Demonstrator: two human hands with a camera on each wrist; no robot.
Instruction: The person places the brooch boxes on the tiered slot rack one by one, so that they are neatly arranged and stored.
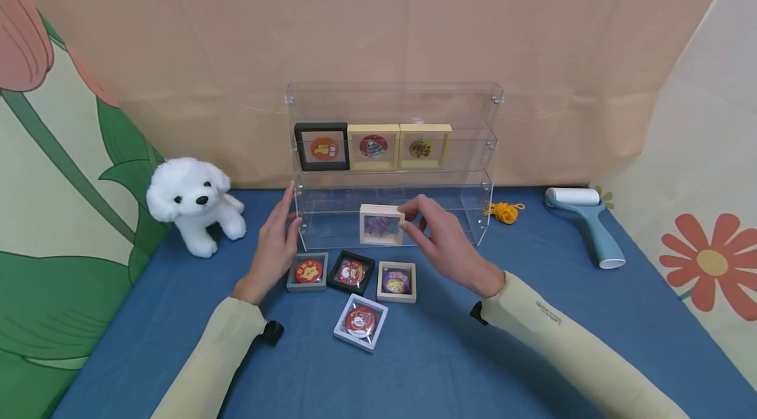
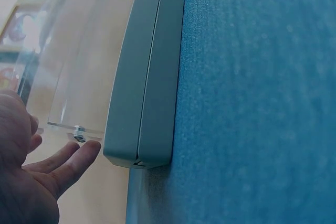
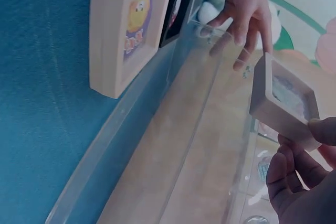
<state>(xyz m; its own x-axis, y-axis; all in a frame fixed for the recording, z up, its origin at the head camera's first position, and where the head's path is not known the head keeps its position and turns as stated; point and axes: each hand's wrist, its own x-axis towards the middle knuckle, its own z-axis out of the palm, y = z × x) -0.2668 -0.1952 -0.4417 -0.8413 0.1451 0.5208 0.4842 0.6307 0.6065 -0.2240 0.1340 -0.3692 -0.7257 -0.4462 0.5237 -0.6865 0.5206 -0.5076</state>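
Note:
My right hand (image 1: 440,238) pinches a small pale square frame (image 1: 381,225) by its right side, fingers behind and thumb in front. Inside the frame is a purplish, partly glared badge. It stands upright at the lower front of a clear acrylic tiered display shelf (image 1: 483,209). Beside the shelf's lower left corner is my left hand (image 1: 273,242), fingers extended along its side panel. A black frame (image 1: 322,146) and two cream frames, one with a tree badge (image 1: 374,146) and one yellowish (image 1: 422,148), stand side by side on a middle tier.
On the blue cloth before the shelf lie a grey frame (image 1: 307,271), a black frame (image 1: 351,272), a beige frame (image 1: 397,282) and a white frame (image 1: 361,322). A white plush dog (image 1: 198,202) sits left; orange cord (image 1: 505,212) and a lint roller (image 1: 594,228) lie right.

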